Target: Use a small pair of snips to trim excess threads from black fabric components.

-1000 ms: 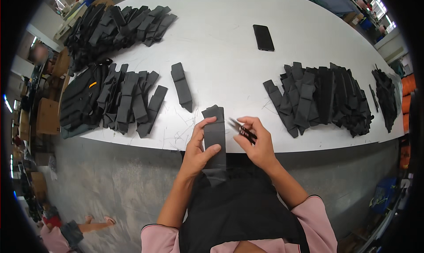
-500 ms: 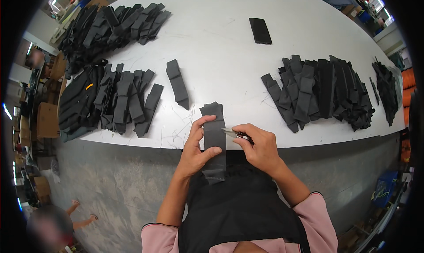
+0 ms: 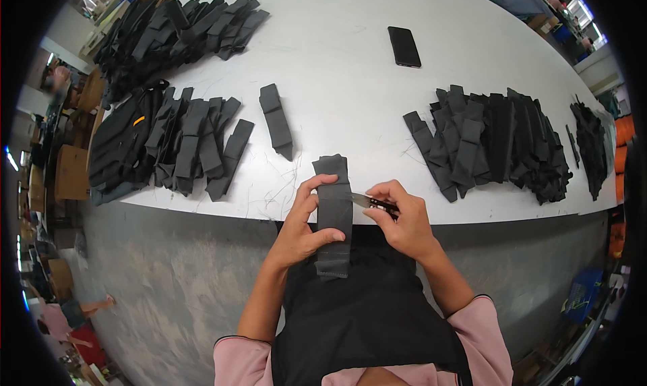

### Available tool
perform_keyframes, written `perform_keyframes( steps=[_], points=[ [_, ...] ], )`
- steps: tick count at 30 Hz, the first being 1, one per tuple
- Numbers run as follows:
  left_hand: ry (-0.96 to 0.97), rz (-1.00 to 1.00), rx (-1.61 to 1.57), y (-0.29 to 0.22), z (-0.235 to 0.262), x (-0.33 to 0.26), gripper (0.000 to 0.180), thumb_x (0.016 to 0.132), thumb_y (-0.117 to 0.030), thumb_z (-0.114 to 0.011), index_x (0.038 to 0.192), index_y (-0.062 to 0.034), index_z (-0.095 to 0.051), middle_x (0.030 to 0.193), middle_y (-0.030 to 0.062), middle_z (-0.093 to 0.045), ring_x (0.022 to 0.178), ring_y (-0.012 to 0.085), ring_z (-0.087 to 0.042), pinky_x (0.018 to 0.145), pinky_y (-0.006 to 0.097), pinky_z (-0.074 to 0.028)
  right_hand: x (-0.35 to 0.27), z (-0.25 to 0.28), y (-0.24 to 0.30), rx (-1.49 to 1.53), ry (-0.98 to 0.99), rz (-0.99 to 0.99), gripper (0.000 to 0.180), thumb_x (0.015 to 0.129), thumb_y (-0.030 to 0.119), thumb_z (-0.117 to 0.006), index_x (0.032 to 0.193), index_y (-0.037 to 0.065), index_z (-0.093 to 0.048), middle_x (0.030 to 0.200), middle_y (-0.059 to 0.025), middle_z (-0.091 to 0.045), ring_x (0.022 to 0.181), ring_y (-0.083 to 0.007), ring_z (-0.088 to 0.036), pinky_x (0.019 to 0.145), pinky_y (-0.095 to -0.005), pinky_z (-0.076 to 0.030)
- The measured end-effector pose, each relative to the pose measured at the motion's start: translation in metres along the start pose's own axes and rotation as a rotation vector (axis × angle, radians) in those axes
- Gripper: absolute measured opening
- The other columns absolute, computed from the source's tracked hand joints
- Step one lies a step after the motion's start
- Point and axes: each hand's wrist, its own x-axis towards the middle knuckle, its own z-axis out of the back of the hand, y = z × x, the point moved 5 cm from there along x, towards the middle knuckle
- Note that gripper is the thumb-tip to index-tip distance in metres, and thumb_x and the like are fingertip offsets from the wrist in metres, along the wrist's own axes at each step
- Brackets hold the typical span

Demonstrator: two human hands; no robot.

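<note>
My left hand (image 3: 304,223) grips a dark grey fabric strip (image 3: 333,214) between thumb and fingers, upright at the near edge of the white table. Stitching shows near the strip's lower end, which hangs over my black apron (image 3: 364,318). In my right hand (image 3: 410,227) is a pair of thread snips (image 3: 381,204), held between thumb and fingers. Their pointed tips meet the strip's right edge, about halfway up. Whether the blades are closed on a thread is too small to tell. A single similar strip (image 3: 275,122) lies beyond my left hand.
Piles of dark strips lie at the left (image 3: 195,143), far left (image 3: 175,35) and right (image 3: 485,143) of the white table (image 3: 337,76). A black phone (image 3: 404,47) lies toward the back. Loose thread bits are scattered near the left pile. A black bag-like piece (image 3: 125,136) sits at the left edge.
Both hands, the strip and the snips have shifted slightly right in the picture, as has much of the table scene. The strip's lower end now hangs flatter. A person at lower left has moved away.
</note>
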Motion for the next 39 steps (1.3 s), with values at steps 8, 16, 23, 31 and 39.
perform_keyframes(
  steps=[8,16,23,31,39],
  points=[
    [0.070,-0.104,0.167,-0.005,-0.002,-0.001,0.063,0.065,-0.030,-0.080,0.115,-0.0014,-0.054,0.130,0.0153,-0.041,0.125,0.0316,-0.037,0.104,0.041,-0.029,0.005,-0.013,-0.001,-0.075,0.156,-0.036,0.020,0.080,0.020,-0.064,0.093,0.007,-0.057,0.079,-0.0114,-0.065,0.072,-0.0276,-0.066,0.063,-0.0336,-0.050],
    [-0.326,0.084,-0.084,0.027,0.007,0.008,0.026,0.084,-0.014,-0.061,0.105,0.0015,-0.059,0.123,0.0086,-0.047,0.104,0.0162,-0.049,0.092,0.028,-0.038,-0.022,-0.037,-0.039,0.537,0.026,-0.225,0.032,0.080,0.008,-0.070,0.104,0.001,-0.050,0.087,-0.0042,-0.058,0.079,-0.0080,-0.056,0.073,-0.0223,-0.046],
    [-0.454,0.270,-0.432,0.038,0.002,0.021,0.026,0.092,-0.018,-0.053,0.110,0.0008,-0.058,0.124,0.0087,-0.047,0.096,0.0127,-0.052,0.086,0.025,-0.040,-0.008,-0.052,-0.016,0.403,-0.029,-0.141,0.029,0.084,0.004,-0.065,0.101,0.002,-0.042,0.078,-0.0017,-0.054,0.061,-0.0039,-0.048,0.054,-0.0178,-0.038],
    [-0.052,0.004,-0.157,0.002,-0.009,0.014,0.059,0.071,-0.019,-0.076,0.122,-0.0011,-0.052,0.148,0.0107,-0.010,0.122,0.0211,-0.042,0.098,0.034,-0.038,-0.001,-0.047,-0.020,0.611,-0.078,-0.183,0.026,0.086,0.007,-0.061,0.103,0.002,-0.043,0.074,-0.0036,-0.056,0.063,-0.0039,-0.050,0.055,-0.0200,-0.040],
    [-0.074,-0.232,0.300,-0.018,-0.023,0.009,0.050,0.072,-0.012,-0.071,0.116,0.0027,-0.054,0.150,0.0203,-0.010,0.130,0.0330,-0.036,0.100,0.038,-0.037,0.014,-0.035,-0.018,0.921,-0.226,-0.262,0.023,0.086,0.005,-0.060,0.105,0.005,-0.047,0.069,0.0026,-0.046,0.045,-0.0031,-0.036,0.039,-0.0187,-0.027]
  ],
)
